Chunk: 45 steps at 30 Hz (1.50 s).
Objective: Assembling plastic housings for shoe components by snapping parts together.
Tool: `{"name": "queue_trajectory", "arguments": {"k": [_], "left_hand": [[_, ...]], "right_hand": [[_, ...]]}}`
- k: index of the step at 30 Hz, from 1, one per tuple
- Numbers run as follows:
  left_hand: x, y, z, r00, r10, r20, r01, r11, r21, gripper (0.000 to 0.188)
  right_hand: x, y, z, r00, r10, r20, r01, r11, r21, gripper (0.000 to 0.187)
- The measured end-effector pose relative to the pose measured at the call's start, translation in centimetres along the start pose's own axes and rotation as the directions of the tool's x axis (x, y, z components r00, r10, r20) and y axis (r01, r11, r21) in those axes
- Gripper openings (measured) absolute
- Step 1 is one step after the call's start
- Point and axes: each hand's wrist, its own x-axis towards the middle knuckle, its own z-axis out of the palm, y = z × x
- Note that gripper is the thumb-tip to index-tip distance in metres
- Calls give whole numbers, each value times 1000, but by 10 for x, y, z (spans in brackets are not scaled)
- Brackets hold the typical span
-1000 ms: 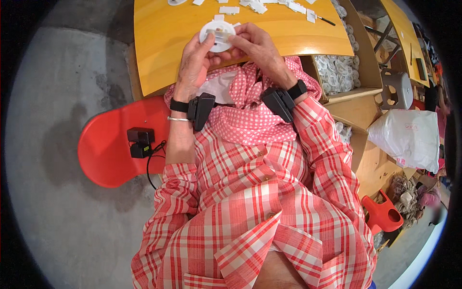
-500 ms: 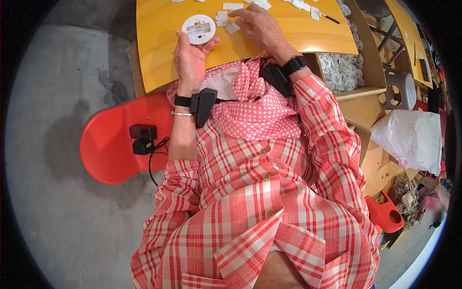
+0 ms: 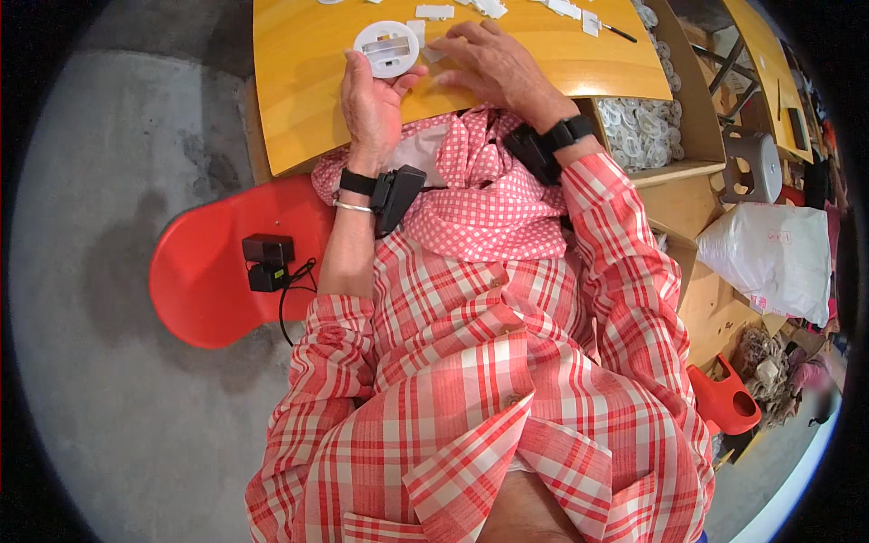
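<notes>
My left hand (image 3: 373, 109) holds a round white plastic housing (image 3: 387, 65) by its lower edge, thumb at the left and fingertips at the right. A rectangular silvery recess, like a battery compartment, faces up in it. To its right, my right hand (image 3: 493, 68) is over the yellow table (image 3: 308, 90) with fingers bent and apart. A flat white plastic piece (image 3: 434, 55) lies by its fingertips; whether they touch it I cannot tell. Close behind the housing is another flat white piece (image 3: 416, 33), partly hidden.
Farther back lie a white rectangular piece (image 3: 434, 12), several more white pieces and a dark-tipped, pen-like tool (image 3: 619, 33). At right, a box (image 3: 638, 136) holds many white round parts. A red chair (image 3: 213, 262) with a black device (image 3: 268, 262) stands at left.
My left hand has moved slightly right with the housing, which has turned a little. My right hand has shifted slightly right and nearer, its fingers lower beside the flat white piece.
</notes>
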Motion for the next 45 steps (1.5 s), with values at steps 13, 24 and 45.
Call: {"name": "queue_trajectory", "arguments": {"k": [13,24,45], "left_hand": [[15,-17,14,998,25,64,-22,999,-47,44],[10,-16,17,957,-143,253,150,989,-7,62],[3,-19,32,940,-181,289,164,983,82,60]], "right_hand": [[-26,-44,-28,989,45,144,-21,986,-166,33],[-41,-35,-40,962,266,-57,-255,955,150,18],[-53,5,-42,871,455,-186,-432,889,151,12]]}}
